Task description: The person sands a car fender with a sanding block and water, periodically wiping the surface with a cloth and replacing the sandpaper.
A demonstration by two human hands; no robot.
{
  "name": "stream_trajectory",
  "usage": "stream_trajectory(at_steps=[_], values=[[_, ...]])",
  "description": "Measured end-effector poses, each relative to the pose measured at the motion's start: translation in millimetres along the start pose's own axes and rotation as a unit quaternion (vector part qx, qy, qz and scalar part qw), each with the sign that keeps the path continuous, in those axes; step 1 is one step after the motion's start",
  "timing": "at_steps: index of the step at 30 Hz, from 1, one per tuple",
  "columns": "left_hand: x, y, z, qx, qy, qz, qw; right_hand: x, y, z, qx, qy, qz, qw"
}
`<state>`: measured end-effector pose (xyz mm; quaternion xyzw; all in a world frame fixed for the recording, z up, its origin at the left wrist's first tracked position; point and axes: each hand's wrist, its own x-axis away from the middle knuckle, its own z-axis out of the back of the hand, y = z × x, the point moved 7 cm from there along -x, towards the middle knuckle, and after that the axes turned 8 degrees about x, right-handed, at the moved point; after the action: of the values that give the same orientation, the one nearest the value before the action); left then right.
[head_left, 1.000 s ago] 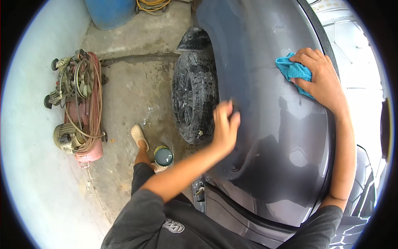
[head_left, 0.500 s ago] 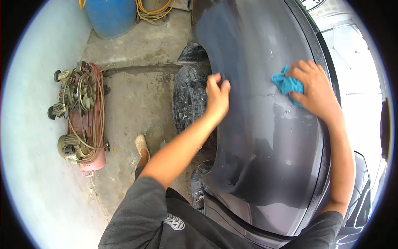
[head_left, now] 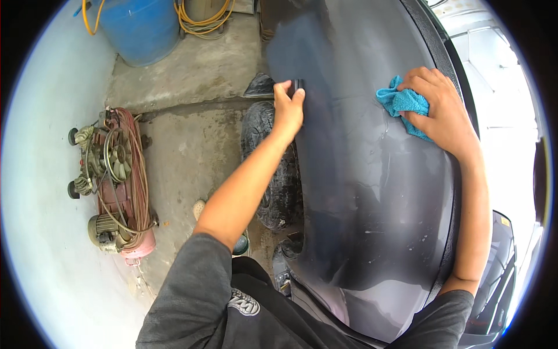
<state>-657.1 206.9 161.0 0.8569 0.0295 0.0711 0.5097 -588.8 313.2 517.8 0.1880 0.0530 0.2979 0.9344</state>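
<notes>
A dark grey car fender, wet and shiny with a bluish hazy patch, curves in front of me. At its wheel-arch edge, my left hand pinches a small dark block, mostly hidden by the fingers, against the panel. On the upper right of the fender, my right hand is closed round a crumpled turquoise cloth, which touches the paint. Several water drops and streaks show near the cloth. Under the arch stands a black, whitish-smeared tire.
An air compressor with coiled hoses stands on the concrete floor by the pale left wall. A blue barrel and a coiled yellow hose are at the far left. Another dark car shows at the right.
My left hand has moved left and slightly away from me along the fender's edge with the block. My right hand has shifted slightly outward with the cloth. The view has tilted a little.
</notes>
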Motion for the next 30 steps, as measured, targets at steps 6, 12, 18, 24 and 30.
stream_trajectory(at_steps=[6, 12, 18, 24, 30], values=[[216.0, -3.5, -35.0, -0.090, -0.054, -0.105, 0.989, 13.7, 15.5, -8.5, 0.020, -0.042, -0.045, 0.998], [-16.0, 0.9, -15.4, 0.010, 0.001, 0.018, 1.000, 3.8, 12.6, -3.3, 0.029, -0.049, -0.052, 0.997], [101.2, 1.0, -40.1, -0.023, -0.052, 0.018, 0.998, 11.9, 23.4, -9.4, 0.022, -0.064, -0.066, 0.996], [57.4, 3.1, -38.1, 0.007, -0.037, 0.004, 0.999, 7.9, 20.6, -9.1, 0.026, -0.066, -0.053, 0.996], [-5.7, 6.9, -32.0, -0.006, -0.048, -0.048, 0.998, 5.7, 17.5, -10.2, 0.022, -0.046, -0.042, 0.998]])
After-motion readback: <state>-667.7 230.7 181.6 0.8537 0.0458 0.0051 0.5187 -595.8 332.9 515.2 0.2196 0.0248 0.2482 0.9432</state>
